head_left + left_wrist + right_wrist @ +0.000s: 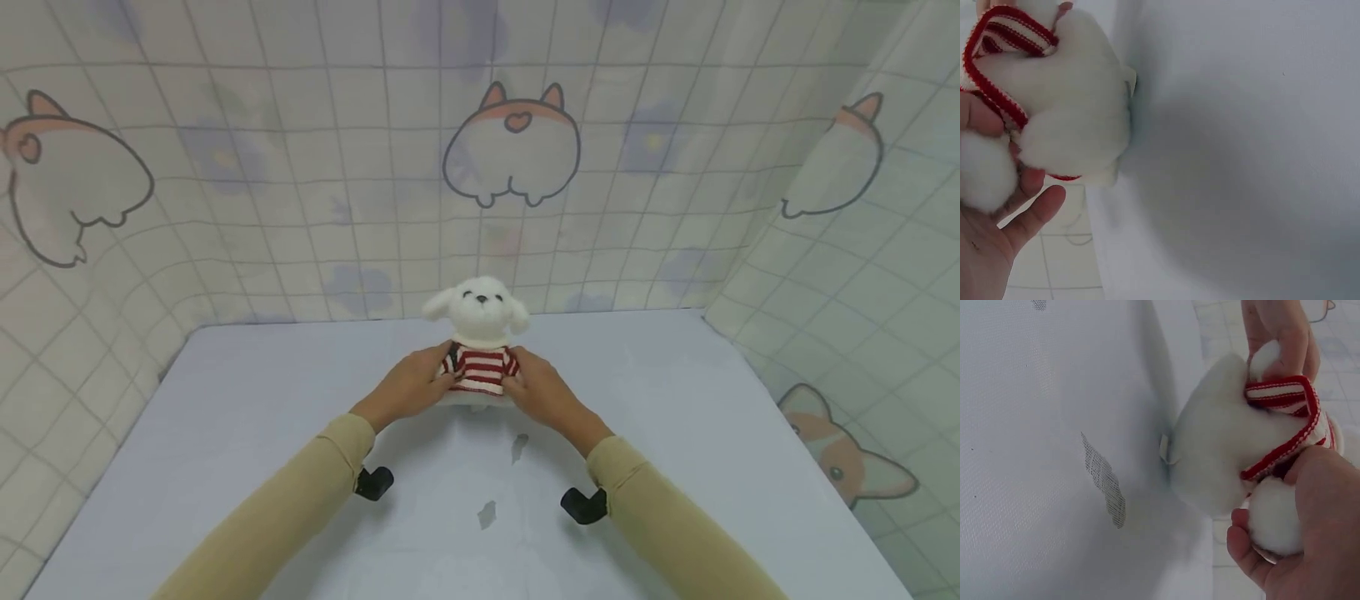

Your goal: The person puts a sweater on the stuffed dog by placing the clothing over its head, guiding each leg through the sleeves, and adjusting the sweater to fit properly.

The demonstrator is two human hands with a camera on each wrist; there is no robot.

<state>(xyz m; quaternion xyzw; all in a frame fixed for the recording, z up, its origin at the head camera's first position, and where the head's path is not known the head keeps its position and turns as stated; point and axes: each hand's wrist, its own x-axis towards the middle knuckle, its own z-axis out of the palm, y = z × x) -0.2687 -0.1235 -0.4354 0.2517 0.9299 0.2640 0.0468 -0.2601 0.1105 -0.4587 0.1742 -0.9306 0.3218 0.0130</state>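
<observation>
A pale lavender worktop (247, 400) is filling the middle, soft even light falling on it; behind and right of it, checked cartoon-corgi curtains (510, 150) are hanging as walls.

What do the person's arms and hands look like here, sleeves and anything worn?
Both arms wear long tan sleeves ending at the wrists. The left hand and right hand are bare, with no gloves or rings visible. A small black camera is strapped under each wrist: left camera, right camera.

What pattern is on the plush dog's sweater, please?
Red and white stripes on the sweater, clearest in the head view.
</observation>
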